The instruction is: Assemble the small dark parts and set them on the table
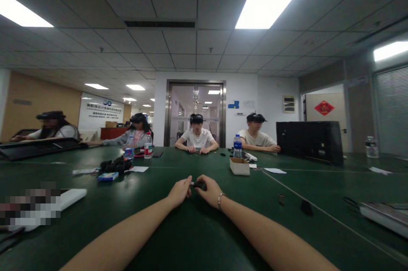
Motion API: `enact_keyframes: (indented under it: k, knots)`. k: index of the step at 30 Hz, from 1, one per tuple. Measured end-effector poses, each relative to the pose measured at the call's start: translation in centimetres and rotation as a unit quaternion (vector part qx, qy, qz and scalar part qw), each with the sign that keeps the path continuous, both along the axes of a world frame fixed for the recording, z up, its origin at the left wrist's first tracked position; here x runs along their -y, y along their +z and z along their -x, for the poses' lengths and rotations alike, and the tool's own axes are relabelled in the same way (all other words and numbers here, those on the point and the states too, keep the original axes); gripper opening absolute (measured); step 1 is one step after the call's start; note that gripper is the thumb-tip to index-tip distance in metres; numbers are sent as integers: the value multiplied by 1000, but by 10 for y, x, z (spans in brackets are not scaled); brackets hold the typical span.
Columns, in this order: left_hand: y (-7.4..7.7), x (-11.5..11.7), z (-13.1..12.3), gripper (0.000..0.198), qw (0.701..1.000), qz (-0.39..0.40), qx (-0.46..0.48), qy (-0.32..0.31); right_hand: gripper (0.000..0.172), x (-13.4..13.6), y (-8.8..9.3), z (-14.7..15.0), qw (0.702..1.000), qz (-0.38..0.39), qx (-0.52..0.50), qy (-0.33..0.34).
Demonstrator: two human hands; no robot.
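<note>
An office: ceiling light panels [270, 3], company wall sign [102, 110], broad green table [197, 241].

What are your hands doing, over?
Right hand pinching small black piece. Left hand at its pale end. Box farther off, to the right, apart from both hands.

Smooth, faintly glossy worktop [197, 239] — matt cardboard box [239, 167] towards its far edge; held piece [198, 184], plastic-looking; bracelet [219, 201], shiny metal.

Small dark object [199, 184], one, held in right grip [208, 190], at left grip [179, 193]; green worktop [188, 237] beneath; open box [239, 167] beyond right grip.
</note>
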State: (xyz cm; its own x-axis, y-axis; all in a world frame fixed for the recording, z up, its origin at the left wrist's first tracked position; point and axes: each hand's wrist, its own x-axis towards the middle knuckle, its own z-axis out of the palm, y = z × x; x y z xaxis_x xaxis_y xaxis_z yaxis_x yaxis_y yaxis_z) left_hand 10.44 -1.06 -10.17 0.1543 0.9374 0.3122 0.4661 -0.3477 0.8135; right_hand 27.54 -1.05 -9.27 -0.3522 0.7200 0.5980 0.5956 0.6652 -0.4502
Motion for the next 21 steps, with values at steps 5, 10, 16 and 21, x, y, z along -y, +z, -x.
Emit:
enact_keyframes:
  k: [5,10,16,21]
  knots:
    - [5,6,2,49,1000,-15,-4,-20,21,-3,0,-2,1000,12,-11,-14]
    - [3,3,3,42,999,-24,-15,-39,21,-2,0,-2,1000,6,-10,-7]
    - [1,2,3,51,999,-21,-22,-27,21,3,3,-1,1000,11,0,0]
    - [1,2,3,60,999,-11,-22,-22,20,5,5,0,1000,5,4,6]
